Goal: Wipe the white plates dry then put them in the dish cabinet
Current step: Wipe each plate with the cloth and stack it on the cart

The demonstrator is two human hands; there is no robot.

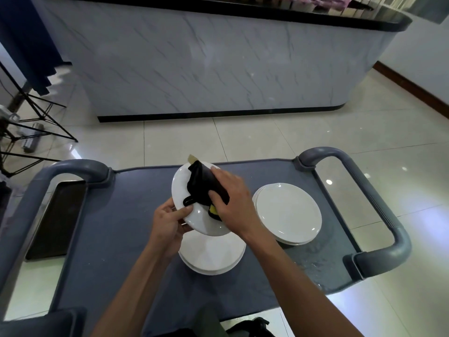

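No writing is legible. The left hand [170,218] pinches the rim of a tilted round white ceramic plate [194,215] above the grey plastic cart [116,227]; the right hand [233,203] clutches a black cloth [204,188] against it.

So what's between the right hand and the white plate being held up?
In the head view, a black cloth lies between the right hand and the raised white plate.

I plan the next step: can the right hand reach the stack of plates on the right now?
Probably yes: that stack lies uncovered just beside the right hand, but this hand holds the black cloth, so it is not free.
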